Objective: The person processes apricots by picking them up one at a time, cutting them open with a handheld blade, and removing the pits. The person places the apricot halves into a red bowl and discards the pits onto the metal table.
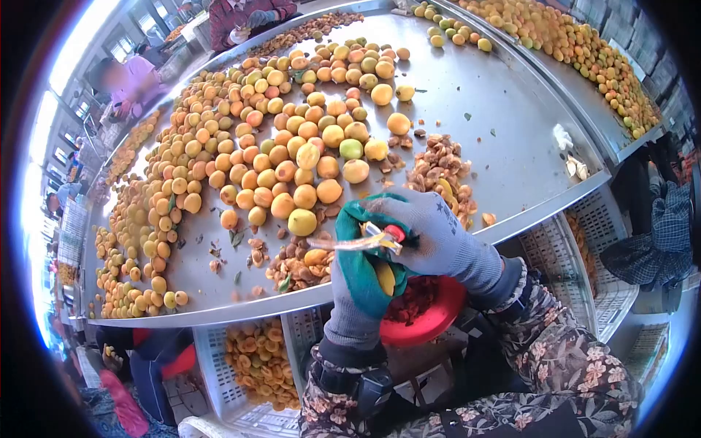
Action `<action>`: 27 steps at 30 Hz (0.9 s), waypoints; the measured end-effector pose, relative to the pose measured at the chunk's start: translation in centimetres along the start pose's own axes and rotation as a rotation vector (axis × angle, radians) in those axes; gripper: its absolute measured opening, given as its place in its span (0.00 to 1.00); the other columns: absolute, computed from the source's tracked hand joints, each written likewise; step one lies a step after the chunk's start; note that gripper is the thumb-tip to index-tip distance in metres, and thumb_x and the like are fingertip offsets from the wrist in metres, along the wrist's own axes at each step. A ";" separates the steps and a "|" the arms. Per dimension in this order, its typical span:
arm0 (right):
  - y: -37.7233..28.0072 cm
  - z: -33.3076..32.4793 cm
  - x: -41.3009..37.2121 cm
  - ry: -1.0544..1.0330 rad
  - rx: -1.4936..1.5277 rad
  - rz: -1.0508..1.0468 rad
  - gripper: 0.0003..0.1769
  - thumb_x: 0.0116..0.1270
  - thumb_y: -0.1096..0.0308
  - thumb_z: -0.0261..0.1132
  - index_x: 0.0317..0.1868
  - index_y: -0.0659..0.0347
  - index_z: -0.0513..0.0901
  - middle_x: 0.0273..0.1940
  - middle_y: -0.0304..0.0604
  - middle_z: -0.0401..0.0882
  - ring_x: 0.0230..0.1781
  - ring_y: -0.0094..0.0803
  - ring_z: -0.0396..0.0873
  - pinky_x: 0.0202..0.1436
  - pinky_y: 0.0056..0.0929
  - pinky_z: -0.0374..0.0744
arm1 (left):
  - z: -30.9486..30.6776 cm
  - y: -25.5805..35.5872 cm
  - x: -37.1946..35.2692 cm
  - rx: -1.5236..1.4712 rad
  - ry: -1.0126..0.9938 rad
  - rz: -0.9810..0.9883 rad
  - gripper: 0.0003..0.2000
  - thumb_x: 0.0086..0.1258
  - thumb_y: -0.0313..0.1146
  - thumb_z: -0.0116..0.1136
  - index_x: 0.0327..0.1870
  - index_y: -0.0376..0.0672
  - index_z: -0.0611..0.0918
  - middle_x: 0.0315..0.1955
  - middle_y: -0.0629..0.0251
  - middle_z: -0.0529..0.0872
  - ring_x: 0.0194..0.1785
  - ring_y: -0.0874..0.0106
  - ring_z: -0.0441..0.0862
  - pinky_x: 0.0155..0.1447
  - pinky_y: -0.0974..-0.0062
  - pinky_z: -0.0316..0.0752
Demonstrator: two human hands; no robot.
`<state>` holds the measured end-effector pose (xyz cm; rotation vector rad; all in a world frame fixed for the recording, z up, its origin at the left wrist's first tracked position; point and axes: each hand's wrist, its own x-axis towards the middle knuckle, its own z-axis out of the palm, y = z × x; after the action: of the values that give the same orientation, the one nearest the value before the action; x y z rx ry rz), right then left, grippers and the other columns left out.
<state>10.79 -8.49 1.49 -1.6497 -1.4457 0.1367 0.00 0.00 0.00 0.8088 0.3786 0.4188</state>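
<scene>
My left hand, in a grey glove with a green palm, cups a yellow apricot just past the near edge of the steel table. My right hand, in a grey glove, grips a small knife with a red handle; its blade points left, over the fruit in my left hand. A large heap of whole apricots covers the table's left and middle. Brown pits lie in piles close to my hands.
A red bowl with dark pieces sits under my hands. White crates of halved apricots stand below the table edge. More apricots fill a second table at the right. Other people work at the far side and at the left.
</scene>
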 end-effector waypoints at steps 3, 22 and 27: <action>0.0 0.1 -0.4 0.036 -0.083 0.053 0.19 0.53 0.67 0.67 0.47 0.59 0.77 0.40 0.48 0.79 0.38 0.48 0.79 0.41 0.37 0.77 | -0.6 -2.2 -0.3 0.701 -0.104 0.519 0.17 0.75 0.37 0.38 0.63 0.45 0.64 0.34 0.65 0.77 0.20 0.79 0.72 0.19 0.83 0.68; 3.3 -2.7 -1.3 0.607 -0.110 0.385 0.17 0.58 0.67 0.64 0.48 0.62 0.75 0.33 0.51 0.77 0.34 0.45 0.78 0.39 0.39 0.75 | -14.0 11.1 -9.8 2.259 0.630 0.489 0.24 0.58 0.48 0.62 0.48 0.38 0.77 0.41 0.50 0.77 0.46 0.53 0.73 0.51 0.59 0.68; 3.3 -1.1 -2.1 0.552 0.198 0.436 0.20 0.58 0.73 0.62 0.52 0.62 0.74 0.35 0.48 0.78 0.36 0.33 0.78 0.43 0.31 0.76 | -6.9 7.5 1.2 2.127 0.483 0.225 0.28 0.51 0.52 0.66 0.46 0.39 0.76 0.45 0.50 0.76 0.50 0.53 0.74 0.53 0.58 0.68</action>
<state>13.20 -10.48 -1.05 -1.6463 -0.6321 0.0570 -3.81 9.43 1.08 2.8492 1.2265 0.2849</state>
